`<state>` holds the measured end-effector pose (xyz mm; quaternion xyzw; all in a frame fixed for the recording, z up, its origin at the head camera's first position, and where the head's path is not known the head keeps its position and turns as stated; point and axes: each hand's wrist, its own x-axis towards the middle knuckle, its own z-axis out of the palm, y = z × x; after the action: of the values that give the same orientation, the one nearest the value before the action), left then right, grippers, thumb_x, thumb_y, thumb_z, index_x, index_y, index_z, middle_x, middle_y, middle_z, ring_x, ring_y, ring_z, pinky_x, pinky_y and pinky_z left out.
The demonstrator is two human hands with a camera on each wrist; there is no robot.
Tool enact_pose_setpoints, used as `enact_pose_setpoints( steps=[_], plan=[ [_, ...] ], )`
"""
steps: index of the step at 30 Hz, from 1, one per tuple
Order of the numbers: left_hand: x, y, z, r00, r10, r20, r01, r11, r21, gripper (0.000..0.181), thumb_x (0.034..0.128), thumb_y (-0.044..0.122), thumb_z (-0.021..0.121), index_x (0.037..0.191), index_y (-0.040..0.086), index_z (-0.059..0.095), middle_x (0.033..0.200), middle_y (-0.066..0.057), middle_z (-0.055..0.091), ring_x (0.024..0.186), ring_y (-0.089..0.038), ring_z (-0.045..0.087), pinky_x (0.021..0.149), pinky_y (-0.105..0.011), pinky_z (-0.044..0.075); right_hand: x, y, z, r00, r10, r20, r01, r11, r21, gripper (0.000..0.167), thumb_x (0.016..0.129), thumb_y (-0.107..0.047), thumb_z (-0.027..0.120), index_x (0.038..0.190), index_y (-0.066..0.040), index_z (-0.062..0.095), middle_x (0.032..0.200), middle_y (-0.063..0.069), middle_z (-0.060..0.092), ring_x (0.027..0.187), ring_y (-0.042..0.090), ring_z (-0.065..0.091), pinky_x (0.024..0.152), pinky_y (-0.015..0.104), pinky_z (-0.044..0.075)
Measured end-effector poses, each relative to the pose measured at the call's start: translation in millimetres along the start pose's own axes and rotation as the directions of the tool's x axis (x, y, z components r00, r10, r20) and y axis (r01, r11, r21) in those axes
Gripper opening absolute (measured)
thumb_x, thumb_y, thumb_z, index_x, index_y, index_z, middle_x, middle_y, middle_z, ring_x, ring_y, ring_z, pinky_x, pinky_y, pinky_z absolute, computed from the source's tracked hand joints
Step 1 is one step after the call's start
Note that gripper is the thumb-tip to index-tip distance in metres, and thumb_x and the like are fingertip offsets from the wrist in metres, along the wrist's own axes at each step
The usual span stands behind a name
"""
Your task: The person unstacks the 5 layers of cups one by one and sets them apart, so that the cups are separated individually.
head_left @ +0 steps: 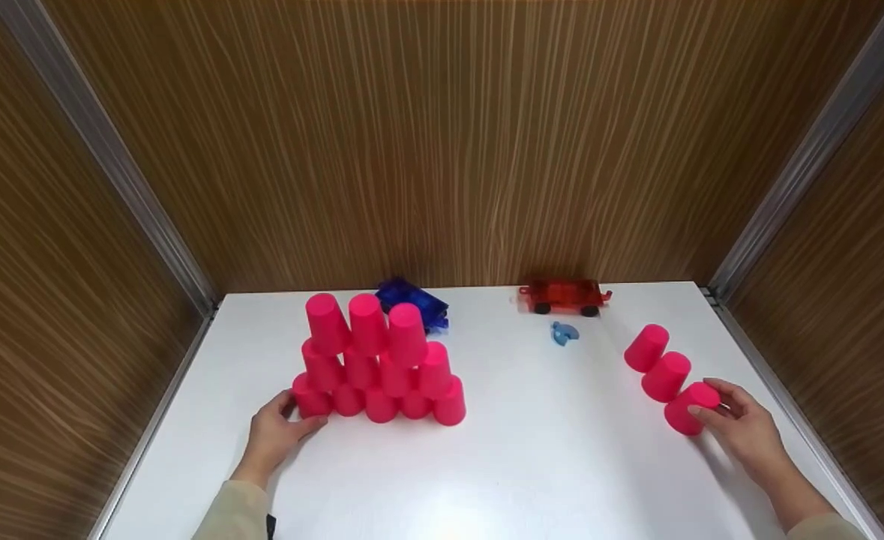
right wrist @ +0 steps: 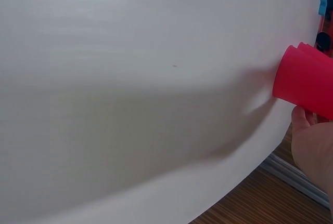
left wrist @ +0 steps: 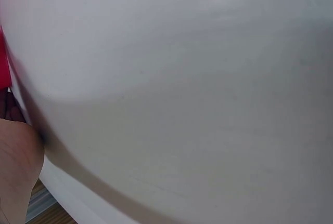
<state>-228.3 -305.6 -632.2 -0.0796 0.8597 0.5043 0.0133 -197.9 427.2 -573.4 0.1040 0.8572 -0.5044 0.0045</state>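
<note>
Several pink cups [head_left: 380, 403] stand upside down in a stacked wall on the left of the white table, in three tiers with three on top. At the wall's lower left end, my left hand [head_left: 280, 435] holds the end cup [head_left: 311, 397] of the bottom row between thumb and fingers. Only a sliver of that cup shows in the left wrist view. On the right, three more upside-down cups form a slanting row. My right hand [head_left: 745, 431] grips the nearest one [head_left: 685, 412], thumb in front and fingers behind; the other two [head_left: 665, 377] stand just beyond it.
Behind the wall lies a blue see-through toy car base [head_left: 415, 301], partly hidden. A red toy car base [head_left: 564, 296] with black wheels stands at the back, a small light-blue piece [head_left: 564, 333] before it. Wood-grain panels [head_left: 442, 150] enclose the table's back and sides.
</note>
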Motion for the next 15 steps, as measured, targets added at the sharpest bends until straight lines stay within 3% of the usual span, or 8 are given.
enact_pose_setpoints(
  steps=[8,15],
  plan=[
    [-1.3,1.5,-0.6,1.000,-0.006,0.003,0.006,1.000,-0.013,0.081,0.0902,0.029,0.088,0.157,0.008,0.048,0.159,-0.016,0.050,0.150,-0.039,0.042,0.119,-0.050,0.041,0.0,-0.2,0.6,1.000,-0.007,-0.003,0.007,1.000,-0.001,0.091,0.097,-0.044,0.078,0.163,-0.002,0.031,0.161,0.029,0.037,0.143,0.047,0.044,0.086,0.009,0.052],
    [-2.8,1.3,-1.2,1.000,-0.009,0.004,0.009,1.000,-0.008,0.082,0.0905,0.030,0.088,0.158,0.007,0.047,0.159,-0.017,0.049,0.150,-0.040,0.041,0.119,-0.051,0.040,3.3,-4.8,-5.7,0.997,0.033,0.063,-0.034,0.999,0.014,0.101,0.097,-0.043,0.078,0.169,-0.007,0.018,0.167,0.032,0.025,0.150,0.055,0.031,0.085,0.012,0.054]
  ],
)
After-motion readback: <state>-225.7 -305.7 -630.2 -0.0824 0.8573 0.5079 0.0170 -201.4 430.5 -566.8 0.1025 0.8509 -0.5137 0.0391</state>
